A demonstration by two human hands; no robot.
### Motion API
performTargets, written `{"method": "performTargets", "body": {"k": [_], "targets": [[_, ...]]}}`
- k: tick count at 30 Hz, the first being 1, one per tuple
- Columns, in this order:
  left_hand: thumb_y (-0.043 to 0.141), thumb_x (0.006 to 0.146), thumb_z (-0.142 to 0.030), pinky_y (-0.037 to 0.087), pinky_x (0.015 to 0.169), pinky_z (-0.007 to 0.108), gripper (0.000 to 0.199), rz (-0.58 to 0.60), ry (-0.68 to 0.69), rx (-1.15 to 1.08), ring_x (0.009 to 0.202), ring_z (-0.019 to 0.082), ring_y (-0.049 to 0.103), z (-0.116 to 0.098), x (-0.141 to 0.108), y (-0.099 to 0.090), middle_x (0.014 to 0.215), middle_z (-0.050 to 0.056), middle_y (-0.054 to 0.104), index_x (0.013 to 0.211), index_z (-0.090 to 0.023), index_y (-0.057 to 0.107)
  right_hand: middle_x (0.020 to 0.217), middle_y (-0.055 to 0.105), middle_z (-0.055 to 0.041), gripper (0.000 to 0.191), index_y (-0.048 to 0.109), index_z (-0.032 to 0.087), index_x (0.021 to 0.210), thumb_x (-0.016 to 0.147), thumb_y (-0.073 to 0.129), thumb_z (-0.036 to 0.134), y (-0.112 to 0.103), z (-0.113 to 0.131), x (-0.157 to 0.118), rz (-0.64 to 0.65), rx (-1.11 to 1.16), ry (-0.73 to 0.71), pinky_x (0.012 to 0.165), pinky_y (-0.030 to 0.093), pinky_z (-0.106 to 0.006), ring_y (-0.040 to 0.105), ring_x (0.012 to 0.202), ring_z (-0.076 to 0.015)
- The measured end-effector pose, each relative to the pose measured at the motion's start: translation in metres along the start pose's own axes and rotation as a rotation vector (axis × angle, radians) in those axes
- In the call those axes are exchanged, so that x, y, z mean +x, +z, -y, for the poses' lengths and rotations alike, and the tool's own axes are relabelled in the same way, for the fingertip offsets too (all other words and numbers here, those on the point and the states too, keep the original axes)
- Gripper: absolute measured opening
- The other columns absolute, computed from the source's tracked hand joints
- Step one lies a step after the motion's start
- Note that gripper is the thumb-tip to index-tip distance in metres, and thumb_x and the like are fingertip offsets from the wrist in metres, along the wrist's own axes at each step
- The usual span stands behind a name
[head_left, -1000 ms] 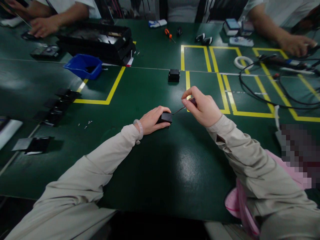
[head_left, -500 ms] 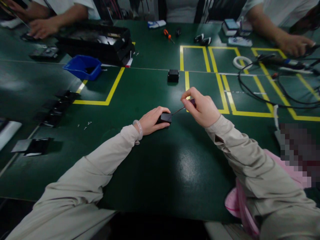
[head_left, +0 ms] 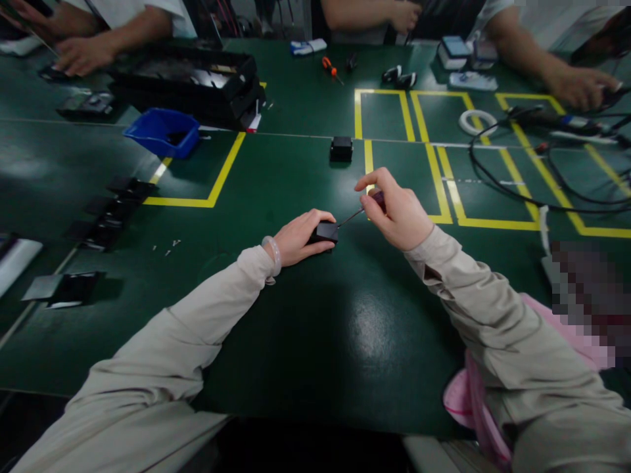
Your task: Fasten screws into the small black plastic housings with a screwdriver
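Note:
A small black box-shaped part [head_left: 325,232] lies on the green table, with my left hand [head_left: 300,238] closed around it, thumb on the near side and fingers on the far side. My right hand [head_left: 398,209] grips a screwdriver [head_left: 351,217] by its dark handle, index finger raised off it. The thin shaft slants down to the left, and its tip meets the right end of the black part. Beyond the hands stands another small black box-shaped part [head_left: 341,149]. Several tiny screws [head_left: 173,246] are scattered left of my left hand.
A blue bin [head_left: 165,133] stands at the left beside stacked black trays [head_left: 197,89]. Black parts [head_left: 116,213] line the left side. Cables [head_left: 493,180] and a white tape roll [head_left: 477,123] lie right. An orange-handled screwdriver [head_left: 331,67] is at the back. Co-workers' hands [head_left: 579,89] work opposite.
My right index finger has lifted a little and the grip on the screwdriver handle has shifted slightly. My left hand stays put. A co-worker's arm has come into view at the back.

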State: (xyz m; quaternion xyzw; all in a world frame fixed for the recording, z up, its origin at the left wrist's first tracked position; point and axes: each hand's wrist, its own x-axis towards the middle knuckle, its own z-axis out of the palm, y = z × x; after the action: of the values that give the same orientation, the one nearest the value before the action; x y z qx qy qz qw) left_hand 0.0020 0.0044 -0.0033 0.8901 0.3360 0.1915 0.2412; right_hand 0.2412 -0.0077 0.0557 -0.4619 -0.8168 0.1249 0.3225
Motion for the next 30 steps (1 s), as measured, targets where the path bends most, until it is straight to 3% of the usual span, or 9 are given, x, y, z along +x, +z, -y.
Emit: {"method": "performTargets", "body": {"k": [3, 9, 16, 23, 30], "targets": [[0.058, 0.092, -0.043, 0.046, 0.099, 0.040, 0.042, 0.004, -0.007, -0.001, 0.110, 0.025, 0.059, -0.0002, -0.0001, -0.0004, 0.123, 0.011, 0.057, 0.124, -0.019, 0.046, 0.074, 0.062, 0.0003, 0.021, 0.053, 0.020, 0.110, 0.092, 0.044, 0.026, -0.0001, -0.0002, 0.0000, -0.007, 0.012, -0.013, 0.063, 0.042, -0.030, 0.055, 0.057, -0.0148], [0.058, 0.092, -0.043, 0.046, 0.098, 0.040, 0.042, 0.000, 0.001, 0.000, 0.109, 0.025, 0.058, 0.0000, 0.0002, 0.0000, 0.121, 0.011, 0.057, 0.123, -0.018, 0.047, 0.070, 0.062, 0.0001, 0.016, 0.055, 0.022, 0.093, 0.096, 0.045, 0.035, -0.0013, -0.0018, 0.0007, -0.011, -0.017, -0.014, 0.061, 0.040, -0.030, 0.055, 0.055, -0.0147], [0.058, 0.092, -0.043, 0.046, 0.098, 0.040, 0.041, 0.002, -0.005, -0.004, 0.109, 0.025, 0.058, 0.0000, 0.0004, 0.0002, 0.121, 0.011, 0.058, 0.123, -0.019, 0.047, 0.071, 0.062, 0.0011, 0.016, 0.053, 0.020, 0.106, 0.093, 0.044, 0.026, 0.0026, -0.0046, -0.0002, -0.032, 0.025, -0.035, 0.061, 0.041, -0.028, 0.055, 0.056, -0.0136], [0.058, 0.092, -0.043, 0.046, 0.098, 0.039, 0.041, -0.006, 0.002, 0.002, 0.109, 0.025, 0.058, -0.0002, 0.0004, 0.0003, 0.121, 0.010, 0.058, 0.123, -0.018, 0.047, 0.071, 0.062, -0.0002, 0.016, 0.055, 0.022, 0.094, 0.096, 0.045, 0.034, 0.0003, -0.0026, 0.0001, -0.022, -0.017, -0.032, 0.061, 0.040, -0.029, 0.057, 0.058, -0.0147], [0.059, 0.092, -0.042, 0.046, 0.099, 0.039, 0.042, -0.007, 0.002, 0.009, 0.110, 0.025, 0.058, -0.0001, -0.0001, 0.0006, 0.122, 0.011, 0.057, 0.124, -0.018, 0.046, 0.073, 0.061, 0.0011, 0.016, 0.052, 0.021, 0.107, 0.093, 0.044, 0.026, 0.0022, -0.0026, -0.0007, -0.021, 0.006, -0.043, 0.062, 0.041, -0.028, 0.054, 0.057, -0.0130]]}}
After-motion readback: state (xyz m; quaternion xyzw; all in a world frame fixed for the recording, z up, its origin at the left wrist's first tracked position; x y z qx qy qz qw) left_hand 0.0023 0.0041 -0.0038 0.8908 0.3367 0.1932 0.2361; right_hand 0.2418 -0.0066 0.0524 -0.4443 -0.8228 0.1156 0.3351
